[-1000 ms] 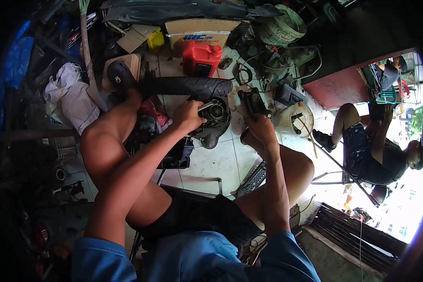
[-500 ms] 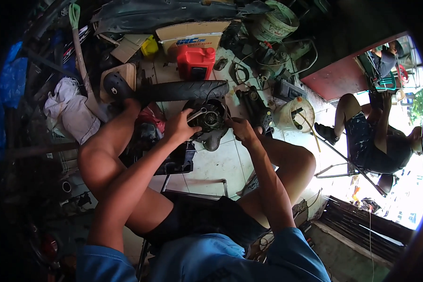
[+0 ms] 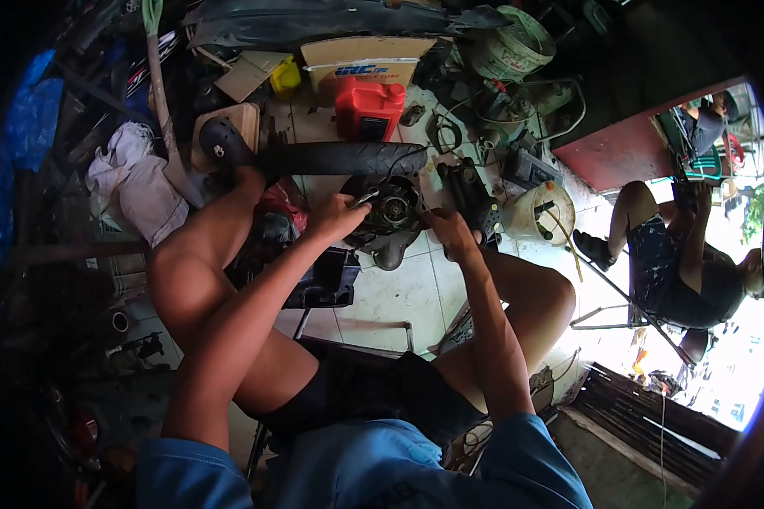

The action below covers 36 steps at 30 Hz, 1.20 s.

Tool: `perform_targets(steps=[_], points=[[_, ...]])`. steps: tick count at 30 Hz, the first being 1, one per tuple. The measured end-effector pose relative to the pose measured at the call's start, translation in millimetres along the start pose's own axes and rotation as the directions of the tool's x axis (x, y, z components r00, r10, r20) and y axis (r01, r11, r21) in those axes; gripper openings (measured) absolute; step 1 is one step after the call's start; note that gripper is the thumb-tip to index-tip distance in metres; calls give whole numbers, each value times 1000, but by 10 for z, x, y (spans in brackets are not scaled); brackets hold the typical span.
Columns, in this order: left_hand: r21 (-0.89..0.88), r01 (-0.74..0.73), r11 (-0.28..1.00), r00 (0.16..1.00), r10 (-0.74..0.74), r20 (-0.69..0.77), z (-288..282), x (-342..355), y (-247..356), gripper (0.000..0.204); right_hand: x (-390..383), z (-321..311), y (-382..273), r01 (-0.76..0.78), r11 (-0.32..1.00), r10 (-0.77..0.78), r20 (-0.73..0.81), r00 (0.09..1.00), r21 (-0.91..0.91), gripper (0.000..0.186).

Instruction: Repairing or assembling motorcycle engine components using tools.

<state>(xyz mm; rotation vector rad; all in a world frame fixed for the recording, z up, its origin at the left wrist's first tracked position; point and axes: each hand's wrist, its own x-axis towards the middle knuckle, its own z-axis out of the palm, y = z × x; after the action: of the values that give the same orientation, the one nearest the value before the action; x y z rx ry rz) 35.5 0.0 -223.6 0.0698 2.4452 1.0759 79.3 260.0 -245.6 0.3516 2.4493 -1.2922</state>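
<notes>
A long black rubber tyre with grooved tread [image 3: 339, 158] lies just beyond both hands. Nearer, between the hands, is the round, dark metal housing [image 3: 392, 214], its open face showing bare ringed parts; the work on it looks under way, the housing opened up already, while how much is left cannot be told. A red plastic jug [image 3: 373, 102] stands past the tyre, ahead of the left hand [image 3: 338, 218]. That hand reaches forward and inward, fingers closed around a slim, shiny metal tool [image 3: 366, 198] at the housing's left side. The right hand [image 3: 452, 231] angles inward, fingers bunched at the housing's right rim; whether they pinch anything cannot be told
</notes>
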Motion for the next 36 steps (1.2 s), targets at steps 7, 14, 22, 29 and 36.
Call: perform_targets(steps=[7, 14, 22, 29, 36], points=[[-10, 61, 998, 998, -61, -33, -22, -99, -11, 28, -102, -185, -470, -21, 988, -28, -320, 947, -150, 42], [10, 84, 996, 995, -83, -60, -35, -125, -15, 30, -217, -455, -724, -167, 441, 111, 131, 985, 882, 14], [-36, 132, 991, 991, -133, -15, 22, -35, -96, 33, -290, -281, -835, -34, 640, 91, -32, 995, 767, 13], [-74, 104, 992, 994, -107, -29, 42, -38, -84, 34, -330, -177, -868, -11, 857, 49, -60, 997, 515, 28], [-74, 123, 990, 992, -124, -10, 29, -43, -75, 33, -267, -215, -787, -186, 723, 216, 37, 976, 665, 36]])
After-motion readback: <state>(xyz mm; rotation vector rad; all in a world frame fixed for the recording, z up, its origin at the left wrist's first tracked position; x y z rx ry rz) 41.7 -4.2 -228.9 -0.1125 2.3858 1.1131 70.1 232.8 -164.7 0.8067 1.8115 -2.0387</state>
